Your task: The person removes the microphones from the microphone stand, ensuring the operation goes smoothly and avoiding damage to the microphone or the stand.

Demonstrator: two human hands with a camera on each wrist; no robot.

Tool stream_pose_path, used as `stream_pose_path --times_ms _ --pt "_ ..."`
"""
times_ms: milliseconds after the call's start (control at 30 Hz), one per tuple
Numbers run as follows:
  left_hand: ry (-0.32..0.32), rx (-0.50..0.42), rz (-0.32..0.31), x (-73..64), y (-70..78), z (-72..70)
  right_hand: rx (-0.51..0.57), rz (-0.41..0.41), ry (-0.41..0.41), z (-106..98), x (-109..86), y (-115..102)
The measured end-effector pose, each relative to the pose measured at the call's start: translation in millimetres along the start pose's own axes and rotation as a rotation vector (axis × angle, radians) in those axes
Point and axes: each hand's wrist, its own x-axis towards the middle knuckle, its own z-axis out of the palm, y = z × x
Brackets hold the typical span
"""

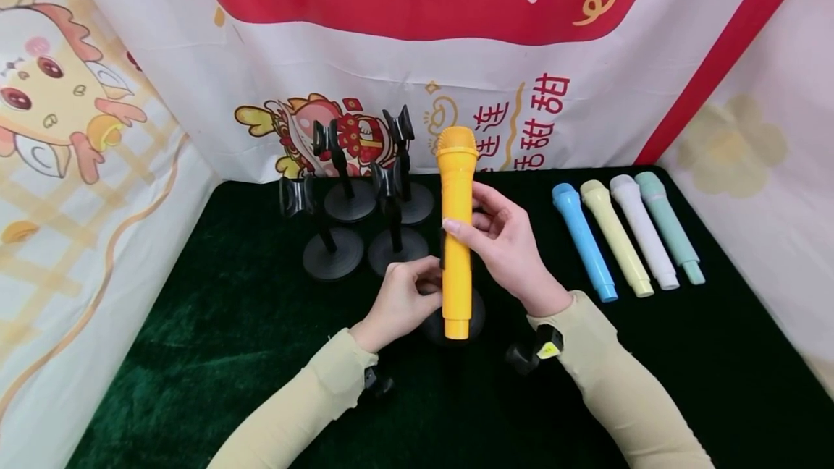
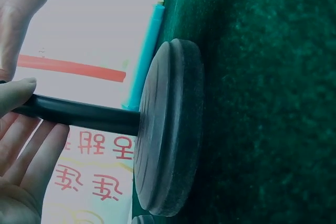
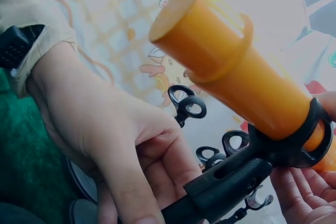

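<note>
An orange toy microphone (image 1: 457,237) stands nearly upright in my right hand (image 1: 504,237), thumb across its front and fingers behind. In the right wrist view, the black clip (image 3: 294,140) of a microphone stand wraps around its body, and fingertips of the right hand (image 3: 304,195) touch beside the clip. My left hand (image 1: 404,302) holds the stand's pole (image 2: 84,116) between thumb and fingers, just below the clip. The stand's round base (image 2: 168,129) rests on the green cloth, mostly hidden behind the microphone in the head view.
Several black microphone stands (image 1: 332,253) with bare clips stand at the back left. On the right lie a blue microphone (image 1: 584,241), a yellow one (image 1: 615,237), a white one (image 1: 645,231) and a green one (image 1: 670,226). Printed fabric (image 1: 391,56) hangs behind the dark green cloth (image 1: 195,353).
</note>
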Motion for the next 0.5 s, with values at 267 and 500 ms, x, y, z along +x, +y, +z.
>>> stream_pose_path --times_ms 267,500 --pt "-0.014 0.02 0.03 0.1 -0.1 0.1 0.005 0.02 0.005 -0.8 4.2 -0.8" --pt "-0.013 0.029 0.039 0.2 -0.5 -1.0 0.034 0.038 -0.002 0.9 6.0 -2.3"
